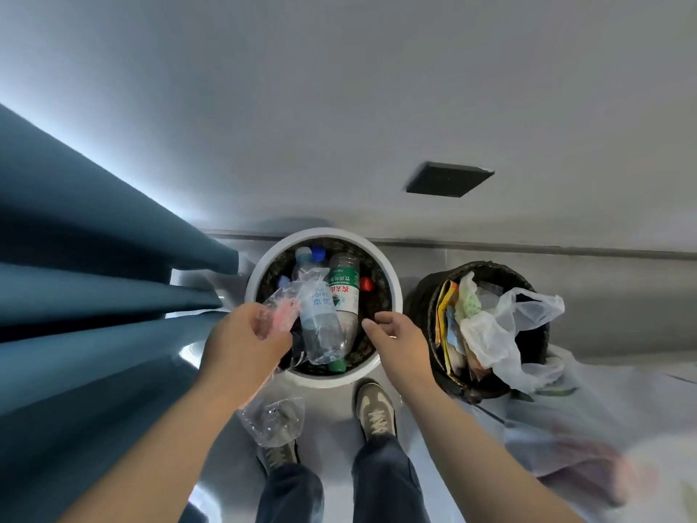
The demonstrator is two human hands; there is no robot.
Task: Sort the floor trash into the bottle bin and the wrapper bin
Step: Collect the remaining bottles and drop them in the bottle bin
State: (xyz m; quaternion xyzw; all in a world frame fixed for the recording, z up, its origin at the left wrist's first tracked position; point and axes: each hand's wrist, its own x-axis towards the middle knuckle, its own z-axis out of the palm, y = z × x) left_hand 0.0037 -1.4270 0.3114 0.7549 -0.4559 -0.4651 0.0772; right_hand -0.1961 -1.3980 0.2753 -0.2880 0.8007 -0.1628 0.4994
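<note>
While the left hand [241,334] grasps pink-printed plastic [281,313] over the bottle bin [320,232], the wrapper bin [424,307] lies right, beside the released right hand [399,341].

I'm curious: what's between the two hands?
Head view: a blue-label bottle and a green-label bottle, in the white bin, lie between the left hand and right hand.

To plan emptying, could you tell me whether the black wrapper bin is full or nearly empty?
Full: colourful wrappers and a translucent plastic bag rise to the rim of the black bin, the bag spilling over its edge.
</note>
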